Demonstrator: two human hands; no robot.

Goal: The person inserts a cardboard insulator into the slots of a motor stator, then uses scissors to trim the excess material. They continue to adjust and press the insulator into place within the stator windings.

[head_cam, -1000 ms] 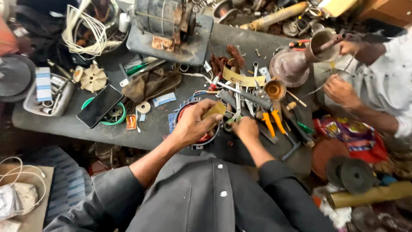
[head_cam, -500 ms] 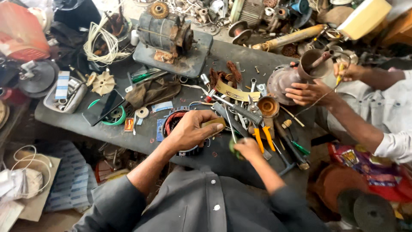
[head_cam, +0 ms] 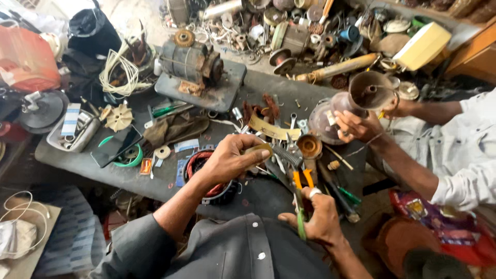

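Near the middle of the frame the person's left hand (head_cam: 230, 161) lies over a round stator with red winding wire (head_cam: 199, 164), its fingers curled shut around a small flat brass-coloured piece (head_cam: 259, 149) pinched between thumb and fingertips, with the palm resting on the winding's upper right edge. Lower and to the right, the right hand (head_cam: 319, 219) is closed around a green-handled tool (head_cam: 300, 219) whose shaft runs up toward the orange-handled pliers (head_cam: 303, 179) lying just above the knuckles; a pale ring shows on one finger. Both hands work over a dark grey workbench (head_cam: 103, 170) that crosses the frame from left to right. Just right of the left hand's fingertips lie a coiled metal spring (head_cam: 283, 155) and a rusty cup-shaped part (head_cam: 309, 145). At upper centre a worn electric motor (head_cam: 190, 61) stands on a flat plate at the bench's far edge, and to its left sits a bundle of white cable (head_cam: 117, 76). On the left part of the bench lie a cream plastic fan impeller (head_cam: 119, 118) and a dark phone (head_cam: 115, 146) resting on a green ring. At the right of the frame a co-worker in a pale shirt holds a brown metal housing (head_cam: 356, 101) with both hands, one hand (head_cam: 356, 126) under it
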